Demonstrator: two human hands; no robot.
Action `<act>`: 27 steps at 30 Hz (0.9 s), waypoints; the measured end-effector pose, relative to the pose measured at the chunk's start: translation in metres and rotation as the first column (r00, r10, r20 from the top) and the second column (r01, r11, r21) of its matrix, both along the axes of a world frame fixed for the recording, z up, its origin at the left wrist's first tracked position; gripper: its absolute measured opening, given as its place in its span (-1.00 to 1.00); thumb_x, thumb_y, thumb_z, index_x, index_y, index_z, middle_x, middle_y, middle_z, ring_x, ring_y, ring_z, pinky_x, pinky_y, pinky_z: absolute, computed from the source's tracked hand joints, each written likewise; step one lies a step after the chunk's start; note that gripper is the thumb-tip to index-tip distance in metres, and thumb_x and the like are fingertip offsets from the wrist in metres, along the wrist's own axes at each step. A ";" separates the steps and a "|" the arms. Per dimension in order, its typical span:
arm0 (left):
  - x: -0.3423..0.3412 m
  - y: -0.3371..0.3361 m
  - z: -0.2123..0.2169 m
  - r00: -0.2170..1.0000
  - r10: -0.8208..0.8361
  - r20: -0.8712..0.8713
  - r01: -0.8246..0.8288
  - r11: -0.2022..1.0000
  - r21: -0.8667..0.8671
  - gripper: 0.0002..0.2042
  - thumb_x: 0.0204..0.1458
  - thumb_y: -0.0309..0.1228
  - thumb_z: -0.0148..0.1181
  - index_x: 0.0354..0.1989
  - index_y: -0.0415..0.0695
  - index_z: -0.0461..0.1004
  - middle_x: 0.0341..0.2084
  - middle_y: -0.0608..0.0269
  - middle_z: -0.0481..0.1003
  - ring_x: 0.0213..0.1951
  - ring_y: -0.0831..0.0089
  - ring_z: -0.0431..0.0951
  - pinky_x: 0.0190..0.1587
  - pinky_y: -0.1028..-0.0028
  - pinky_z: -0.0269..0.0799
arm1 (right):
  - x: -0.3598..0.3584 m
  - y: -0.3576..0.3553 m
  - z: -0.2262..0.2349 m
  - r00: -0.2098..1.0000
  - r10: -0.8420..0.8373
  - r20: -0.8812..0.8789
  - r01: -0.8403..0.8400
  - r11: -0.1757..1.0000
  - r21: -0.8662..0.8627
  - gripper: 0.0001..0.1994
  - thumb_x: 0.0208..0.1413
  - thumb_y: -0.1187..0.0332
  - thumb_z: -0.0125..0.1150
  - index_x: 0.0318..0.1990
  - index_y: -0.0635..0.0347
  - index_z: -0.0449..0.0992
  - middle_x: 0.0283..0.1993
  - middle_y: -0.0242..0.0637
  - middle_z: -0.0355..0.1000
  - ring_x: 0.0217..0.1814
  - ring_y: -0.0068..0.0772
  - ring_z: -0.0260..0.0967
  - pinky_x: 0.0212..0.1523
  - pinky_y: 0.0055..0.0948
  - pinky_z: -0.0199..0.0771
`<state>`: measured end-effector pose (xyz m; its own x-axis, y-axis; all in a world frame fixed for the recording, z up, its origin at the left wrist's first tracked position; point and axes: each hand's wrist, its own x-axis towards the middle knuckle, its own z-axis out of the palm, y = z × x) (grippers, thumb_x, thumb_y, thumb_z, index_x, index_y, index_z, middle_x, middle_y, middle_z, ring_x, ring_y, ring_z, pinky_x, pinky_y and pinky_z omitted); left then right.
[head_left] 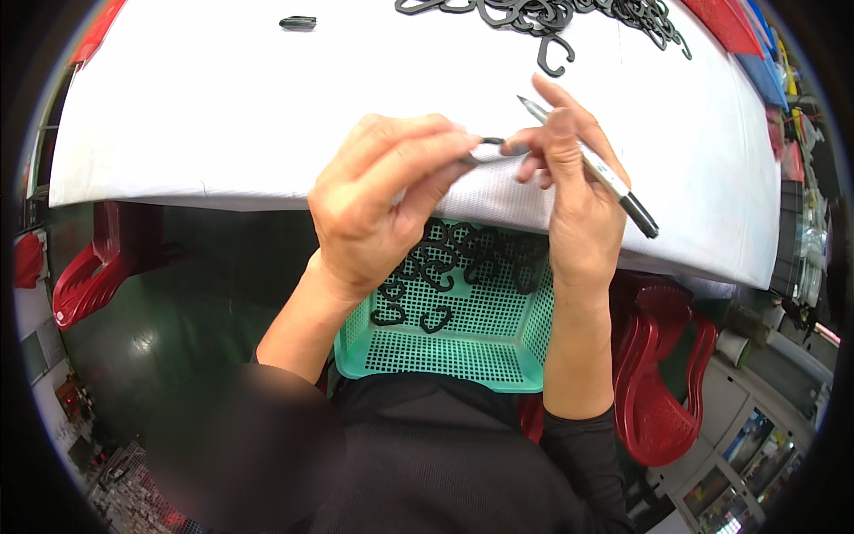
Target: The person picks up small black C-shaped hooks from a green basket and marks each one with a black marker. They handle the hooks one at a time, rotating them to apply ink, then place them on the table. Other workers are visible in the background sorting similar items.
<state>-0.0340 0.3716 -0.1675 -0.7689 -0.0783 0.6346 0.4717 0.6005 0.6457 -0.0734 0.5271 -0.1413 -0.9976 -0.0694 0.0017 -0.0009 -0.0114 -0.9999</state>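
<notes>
Over the near edge of the white-covered table, my left hand pinches a small dark piece, probably one of the black C-shaped hooks; fingers partly cover it. My right hand grips a marker pen with a white barrel and black end, its tip pointing up and left. The right fingertips reach the other end of the piece. Beneath both hands, a green perforated basket rests at my lap with several black C-shaped hooks in it.
A pile of black hooks lies at the table's far side, with one loose hook just nearer. A small black piece lies far left. Dark red chairs stand left and right under the table's edge.
</notes>
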 end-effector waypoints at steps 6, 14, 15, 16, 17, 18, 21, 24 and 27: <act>0.007 0.003 -0.001 0.877 0.051 0.478 -0.181 0.956 0.231 -0.89 -0.01 -0.56 0.26 -0.29 -0.25 0.57 -0.53 0.39 0.53 -0.53 0.73 0.38 -0.47 0.69 0.28 | 0.011 0.010 -0.008 0.993 -0.097 -0.066 0.098 0.995 0.007 -0.80 0.11 0.36 0.26 -0.24 0.34 0.50 -0.51 -0.44 0.37 -0.54 -0.78 0.21 -0.54 -0.78 0.15; 0.005 0.004 -0.001 0.882 0.058 0.467 -0.171 0.964 0.204 -0.91 -0.03 -0.52 0.28 -0.34 -0.21 0.57 -0.60 0.48 0.48 -0.58 0.80 0.31 -0.53 0.73 0.18 | 0.026 -0.013 -0.023 0.979 -0.099 -0.177 0.121 0.986 0.117 -0.82 0.02 0.53 0.30 -0.48 0.27 0.37 -0.62 -0.47 0.33 -0.61 -0.81 0.17 -0.62 -0.74 0.14; 0.004 0.004 -0.002 0.887 0.061 0.457 -0.171 0.964 0.202 -0.92 -0.03 -0.52 0.28 -0.35 -0.21 0.57 -0.61 0.48 0.47 -0.59 0.80 0.30 -0.54 0.73 0.17 | 0.026 -0.015 -0.025 0.978 -0.102 -0.180 0.125 0.985 0.122 -0.82 0.01 0.53 0.30 -0.49 0.26 0.37 -0.62 -0.48 0.33 -0.61 -0.81 0.17 -0.62 -0.74 0.14; 0.004 0.004 -0.003 0.894 0.061 0.443 -0.167 0.964 0.205 -0.92 -0.04 -0.52 0.28 -0.35 -0.20 0.57 -0.61 0.48 0.47 -0.59 0.80 0.29 -0.54 0.73 0.16 | 0.025 -0.015 -0.028 0.977 -0.104 -0.184 0.128 0.984 0.127 -0.82 0.01 0.53 0.29 -0.50 0.26 0.37 -0.62 -0.48 0.32 -0.61 -0.81 0.17 -0.62 -0.74 0.14; 0.003 0.004 -0.004 0.901 0.060 0.430 -0.164 0.964 0.208 -0.92 -0.04 -0.52 0.29 -0.35 -0.20 0.58 -0.61 0.49 0.47 -0.60 0.80 0.28 -0.55 0.73 0.15 | 0.025 -0.016 -0.030 0.977 -0.106 -0.187 0.132 0.982 0.132 -0.82 0.01 0.54 0.29 -0.50 0.26 0.36 -0.63 -0.48 0.32 -0.62 -0.81 0.17 -0.63 -0.74 0.14; 0.003 0.005 -0.005 0.907 0.062 0.416 -0.162 0.964 0.210 -0.92 -0.04 -0.52 0.29 -0.36 -0.20 0.58 -0.61 0.49 0.47 -0.60 0.80 0.27 -0.56 0.73 0.14 | 0.024 -0.016 -0.031 0.976 -0.110 -0.190 0.138 0.980 0.141 -0.82 0.00 0.54 0.29 -0.51 0.25 0.36 -0.63 -0.48 0.32 -0.62 -0.81 0.17 -0.63 -0.73 0.13; 0.003 0.005 -0.005 0.911 0.061 0.407 -0.158 0.965 0.209 -0.92 -0.06 -0.52 0.30 -0.36 -0.19 0.58 -0.62 0.50 0.47 -0.61 0.81 0.24 -0.57 0.73 0.11 | 0.023 -0.016 -0.032 0.976 -0.118 -0.183 0.147 0.977 0.155 -0.82 0.00 0.55 0.29 -0.51 0.25 0.36 -0.63 -0.48 0.31 -0.62 -0.81 0.17 -0.63 -0.74 0.13; 0.003 0.004 -0.006 0.919 0.065 0.390 -0.150 0.970 0.191 -0.91 -0.06 -0.53 0.30 -0.36 -0.18 0.58 -0.63 0.51 0.46 -0.61 0.81 0.24 -0.57 0.74 0.10 | 0.023 -0.017 -0.032 0.980 -0.118 -0.159 0.141 0.979 0.146 -0.81 -0.01 0.56 0.29 -0.52 0.25 0.36 -0.64 -0.48 0.31 -0.62 -0.81 0.17 -0.63 -0.74 0.14; 0.002 0.004 -0.008 0.926 0.069 0.372 -0.148 0.971 0.187 -0.91 -0.07 -0.52 0.31 -0.36 -0.18 0.58 -0.63 0.52 0.45 -0.61 0.81 0.24 -0.58 0.73 0.09 | 0.023 -0.018 -0.033 0.979 -0.113 -0.167 0.136 0.981 0.137 -0.81 -0.02 0.56 0.30 -0.52 0.25 0.36 -0.63 -0.48 0.31 -0.62 -0.81 0.17 -0.62 -0.75 0.14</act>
